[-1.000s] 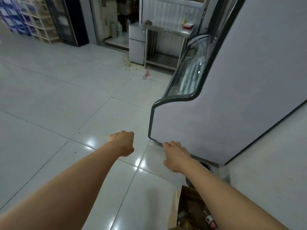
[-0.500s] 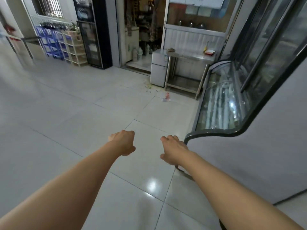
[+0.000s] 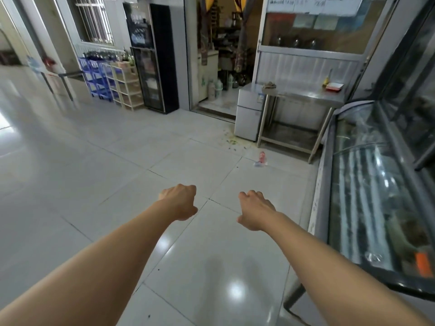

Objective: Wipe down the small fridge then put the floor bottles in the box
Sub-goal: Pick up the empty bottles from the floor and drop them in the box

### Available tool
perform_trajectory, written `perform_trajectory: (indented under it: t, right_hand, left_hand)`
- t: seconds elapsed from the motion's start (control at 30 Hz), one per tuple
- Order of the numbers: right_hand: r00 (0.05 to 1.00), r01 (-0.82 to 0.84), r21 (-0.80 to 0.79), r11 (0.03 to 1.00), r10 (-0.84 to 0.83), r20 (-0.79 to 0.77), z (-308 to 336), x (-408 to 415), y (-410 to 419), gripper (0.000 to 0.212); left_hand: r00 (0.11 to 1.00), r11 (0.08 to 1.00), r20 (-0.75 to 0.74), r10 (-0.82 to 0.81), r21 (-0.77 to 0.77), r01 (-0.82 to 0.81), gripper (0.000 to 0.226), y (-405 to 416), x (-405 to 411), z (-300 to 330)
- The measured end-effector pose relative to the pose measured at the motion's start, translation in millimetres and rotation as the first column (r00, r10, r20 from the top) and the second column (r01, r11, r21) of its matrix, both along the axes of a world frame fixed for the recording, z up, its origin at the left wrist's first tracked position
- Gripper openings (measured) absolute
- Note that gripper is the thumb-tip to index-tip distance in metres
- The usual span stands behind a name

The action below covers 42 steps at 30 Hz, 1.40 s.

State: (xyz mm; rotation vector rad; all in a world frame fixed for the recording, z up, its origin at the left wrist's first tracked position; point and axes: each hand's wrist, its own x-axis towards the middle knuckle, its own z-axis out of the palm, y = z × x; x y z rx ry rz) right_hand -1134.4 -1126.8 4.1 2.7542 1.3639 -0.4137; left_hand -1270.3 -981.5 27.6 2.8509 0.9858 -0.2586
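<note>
1. The left hand [image 3: 180,201] and right hand [image 3: 255,210] are held out over the floor, both loosely curled and holding nothing.
2. Far beyond the right hand, the small fridge [image 3: 249,114] is seen.
3. A bottle [image 3: 261,157] lies between them.

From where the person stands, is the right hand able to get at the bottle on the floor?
Probably not yet. The right hand is curled and empty, and the bottle lies well ahead near the steel table, with open floor between. Nothing blocks the way; the person must walk closer.
</note>
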Motion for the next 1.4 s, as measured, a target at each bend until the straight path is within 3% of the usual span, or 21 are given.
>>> perform_trajectory:
  t: [0.57, 1.03, 1.2, 1.4]
  right_hand:
    - [0.976, 0.214, -0.003, 0.977, -0.214, -0.033, 0.8, 257.2, 287.0, 0.05]
    - [0.935, 0.341, -0.007, 0.94, -0.34, -0.101, -30.6, 522.1, 480.3, 0.057]
    - [0.927, 0.361, -0.024, 0.932, -0.361, -0.097, -30.5, 624.7, 535.0, 0.07]
    - [0.906, 0.409, -0.054, 0.911, -0.412, -0.096, -40.2, 740.5, 592.3, 0.061]
  left_hand:
    - [0.984, 0.983, 0.002, -0.176, -0.059, 0.176, 0.046, 320.9, 286.2, -11.2]
    - [0.973, 0.97, -0.04, -0.228, -0.096, 0.224, 0.047, 523.9, 560.4, -31.9]
    - [0.968, 0.962, -0.036, -0.246, -0.128, 0.24, 0.047, 582.9, 663.0, -35.0]
    - [0.943, 0.94, -0.064, -0.326, -0.128, 0.316, 0.046, 647.4, 790.2, -50.7]
